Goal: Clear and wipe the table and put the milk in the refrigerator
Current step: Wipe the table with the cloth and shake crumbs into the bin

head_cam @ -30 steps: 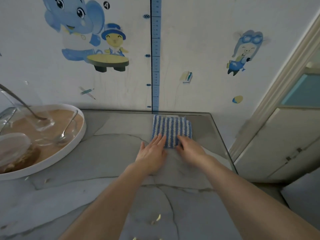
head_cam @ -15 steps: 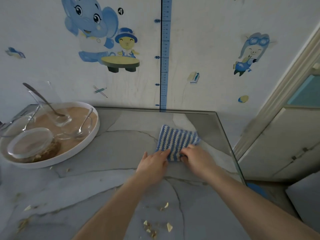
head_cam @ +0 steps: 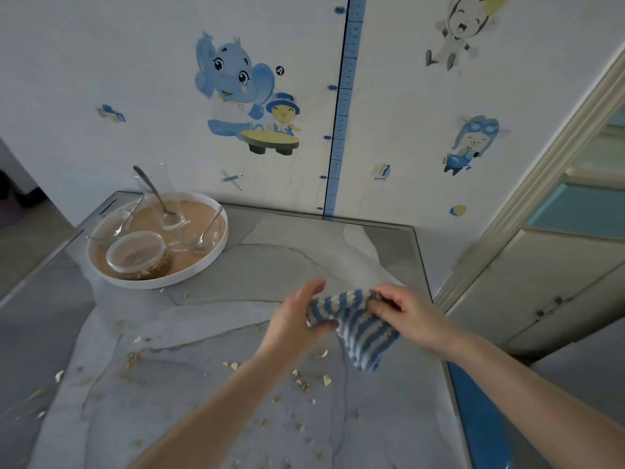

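Note:
A blue-and-white striped cloth hangs lifted a little above the grey marble table, held between both hands. My left hand grips its left edge, thumb under the fabric. My right hand pinches its upper right corner. Several crumbs lie scattered over the near and left parts of the tabletop. No milk is in view.
A round white tray at the back left holds a tall glass with a spoon, a lidded container of food and glass bowls with spoons. The table's right edge borders a door frame and a cabinet.
The cloth lay flat near the back edge under both hands; it has been dragged toward me and is now picked up off the table. The view has pulled back.

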